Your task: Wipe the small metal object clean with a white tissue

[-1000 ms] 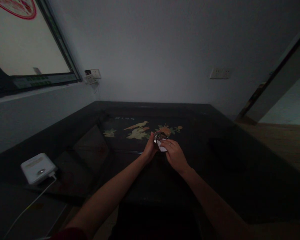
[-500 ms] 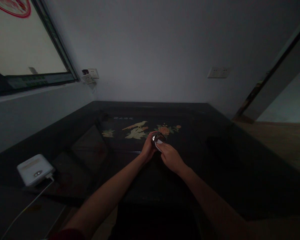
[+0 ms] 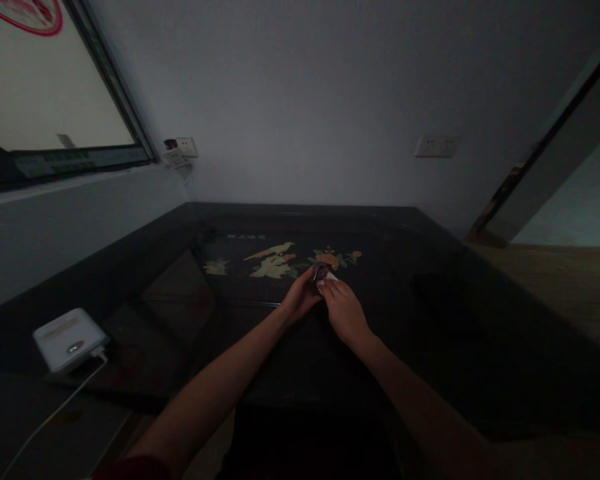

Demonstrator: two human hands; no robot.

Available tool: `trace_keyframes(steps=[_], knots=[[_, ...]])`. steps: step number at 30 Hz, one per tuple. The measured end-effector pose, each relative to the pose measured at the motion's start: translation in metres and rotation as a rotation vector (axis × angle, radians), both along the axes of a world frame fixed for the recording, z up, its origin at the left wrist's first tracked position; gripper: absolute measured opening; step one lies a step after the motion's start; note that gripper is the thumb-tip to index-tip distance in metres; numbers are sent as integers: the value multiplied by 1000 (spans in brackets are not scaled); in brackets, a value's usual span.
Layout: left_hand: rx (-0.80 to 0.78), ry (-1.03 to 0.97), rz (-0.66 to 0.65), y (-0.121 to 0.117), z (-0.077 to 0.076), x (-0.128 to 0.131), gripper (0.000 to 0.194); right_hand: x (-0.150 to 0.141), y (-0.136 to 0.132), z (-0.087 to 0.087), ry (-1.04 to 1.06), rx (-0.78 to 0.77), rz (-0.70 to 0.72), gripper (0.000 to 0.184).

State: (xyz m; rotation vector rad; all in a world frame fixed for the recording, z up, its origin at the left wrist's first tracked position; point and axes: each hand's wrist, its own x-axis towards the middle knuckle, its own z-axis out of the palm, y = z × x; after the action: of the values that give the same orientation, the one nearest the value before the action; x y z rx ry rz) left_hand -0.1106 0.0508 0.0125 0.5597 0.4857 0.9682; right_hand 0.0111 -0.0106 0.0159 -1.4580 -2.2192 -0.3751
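Observation:
In dim light both of my hands meet over a dark table [image 3: 405, 373] painted with birds and flowers. My left hand [image 3: 300, 299] is curled round a small shiny round object [image 3: 321, 271], mostly hidden by the fingers. My right hand [image 3: 343, 308] is closed too, pinching a small white piece [image 3: 331, 277], perhaps cloth or paper, against that object. I cannot make out what the shiny object is.
A white power bank [image 3: 70, 339] with a white cable [image 3: 55, 413] lies at the left on the table. A window [image 3: 45, 100] is at upper left, wall sockets [image 3: 180, 152] in the corner, another socket plate [image 3: 435, 145] on the back wall, a doorway [image 3: 570, 193] at right.
Both hands have shifted slightly forward and closed tighter over the shiny object, so less of it and of the white piece shows. The view barely moved.

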Motion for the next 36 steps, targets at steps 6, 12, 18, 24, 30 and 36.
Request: trace_keyframes(steps=[6, 12, 18, 24, 30, 36], knots=[[119, 77, 96, -2, -2, 2, 30, 1, 0, 1, 79, -27, 17, 39], [188, 123, 129, -2, -4, 2, 40, 2, -1, 2, 339, -168, 112, 50], [157, 89, 165, 2, -9, 3, 38, 1, 4, -10, 642, -258, 207, 47], [94, 39, 137, 0, -5, 4, 37, -3, -2, -7, 482, -166, 182, 45], [90, 39, 141, 1, -6, 5, 35, -6, -10, 6, 174, -142, 84, 48], [86, 117, 162, -1, -7, 5, 27, -6, -9, 8, 31, -159, -31, 41]])
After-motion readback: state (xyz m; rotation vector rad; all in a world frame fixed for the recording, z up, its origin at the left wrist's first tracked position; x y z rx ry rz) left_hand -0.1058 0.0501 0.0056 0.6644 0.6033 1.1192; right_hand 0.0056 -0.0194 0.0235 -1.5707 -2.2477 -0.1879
